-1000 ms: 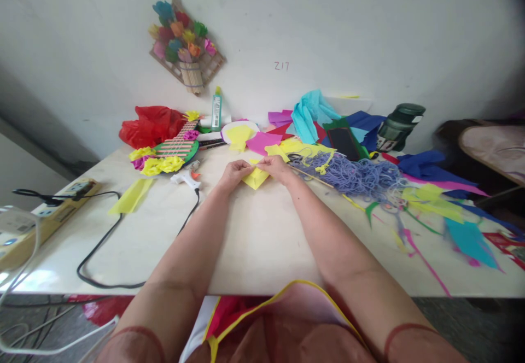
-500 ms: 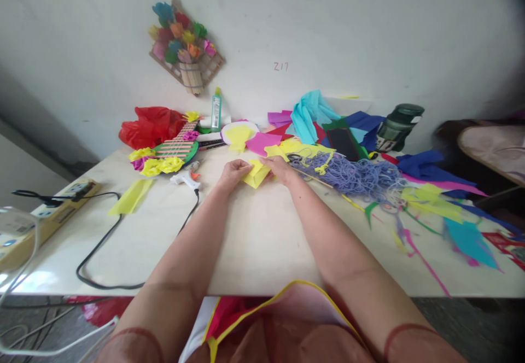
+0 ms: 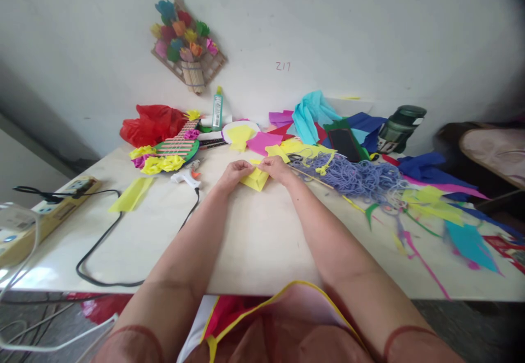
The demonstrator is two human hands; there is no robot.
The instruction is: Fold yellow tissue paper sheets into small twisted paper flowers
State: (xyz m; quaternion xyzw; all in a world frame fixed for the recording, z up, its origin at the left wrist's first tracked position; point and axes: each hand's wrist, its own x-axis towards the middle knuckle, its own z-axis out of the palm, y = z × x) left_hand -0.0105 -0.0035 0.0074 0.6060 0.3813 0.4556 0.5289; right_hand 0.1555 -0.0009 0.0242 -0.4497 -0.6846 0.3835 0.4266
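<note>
A piece of folded yellow paper (image 3: 255, 180) is held between my two hands, just above the middle of the table. My left hand (image 3: 234, 176) pinches its left edge, fingers closed. My right hand (image 3: 277, 168) grips its upper right edge with thumb and fingers pressed together. Fold lines run across the paper, and its far edge is partly covered by my fingers. Left of my left hand lies a white glue gun (image 3: 186, 177) with a black cord. Right of my right hand spreads a tangle of purple-blue yarn (image 3: 353, 177).
A decorated green craft piece (image 3: 176, 148), red plastic (image 3: 153, 125) and a glue bottle (image 3: 217, 109) stand toward the wall. On the left are a power strip (image 3: 68, 210) and a yellow paper strip (image 3: 131, 194). Coloured paper, a phone (image 3: 343, 144) and a dark bottle (image 3: 401, 129) fill the back right.
My right hand's fingers have shifted over the paper's top edge, close to my left fingertips. The paper has turned slightly and sits a little lower.
</note>
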